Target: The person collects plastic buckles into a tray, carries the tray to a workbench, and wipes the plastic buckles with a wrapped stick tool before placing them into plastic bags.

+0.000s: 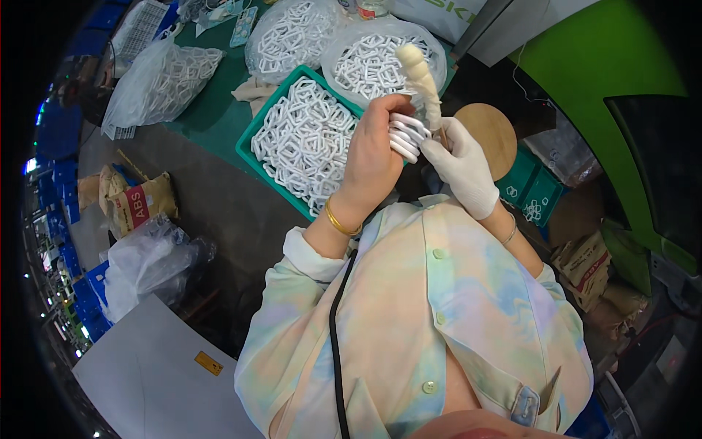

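Note:
My bare left hand [373, 152], with a gold bangle at the wrist, is closed around several white oblong plastic rings [406, 139] stacked side by side. Touching their right side is my right hand [464, 167] in a white glove. Its fingers are closed on the narrow lower end of a tool with a cream wrapped handle [418, 69], which points up and away from me; the tool's working end is hidden by the fingers. Below and left of the hands, a green crate [272, 181] is heaped with the same kind of white rings.
Two open clear bags of rings, a left one [292, 36] and a right one [387, 62], stand behind the crate. Another bag [164, 88] lies on the green table [212, 121]. To the right are a round wooden stool top [488, 139] and a lower green bin [537, 186]. Brown sacks [146, 201] sit left.

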Tool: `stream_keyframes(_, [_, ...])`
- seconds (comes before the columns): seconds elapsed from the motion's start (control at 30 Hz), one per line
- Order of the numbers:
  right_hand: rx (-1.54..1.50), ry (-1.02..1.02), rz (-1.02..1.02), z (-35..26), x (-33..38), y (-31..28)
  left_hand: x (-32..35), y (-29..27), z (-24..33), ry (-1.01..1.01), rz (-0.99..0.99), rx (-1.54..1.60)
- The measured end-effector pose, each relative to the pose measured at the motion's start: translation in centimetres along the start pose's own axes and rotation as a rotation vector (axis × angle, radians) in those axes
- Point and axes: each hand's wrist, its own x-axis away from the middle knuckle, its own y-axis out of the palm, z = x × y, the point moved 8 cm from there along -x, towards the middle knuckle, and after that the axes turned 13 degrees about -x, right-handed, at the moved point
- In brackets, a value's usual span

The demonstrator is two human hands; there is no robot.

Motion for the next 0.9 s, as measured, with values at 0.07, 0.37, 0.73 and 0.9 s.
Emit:
stream_keyframes(0.07, [-0.064,0.025,0.016,0.2,0.3,-0.2,-0.2,-0.4,0.7,0.009,0.024,0.001])
stream_keyframes(0.37, [-0.307,0.024,0.000,-0.2,1.1,0.0,-1.0,-0.8,2.5,0.010,-0.085,-0.042])
stream_keyframes(0.73, [-0.192,-0.180,0.019,-0.1,2.0,-1.4,-1.3,-1.1,1.7,0.035,-0.030,-0.090])
stream_keyframes(0.9, [0.216,-0.331,-0.076,-0.2,2.5,0.5,-1.3,-1.2,0.7,-0.085,-0.003,-0.011])
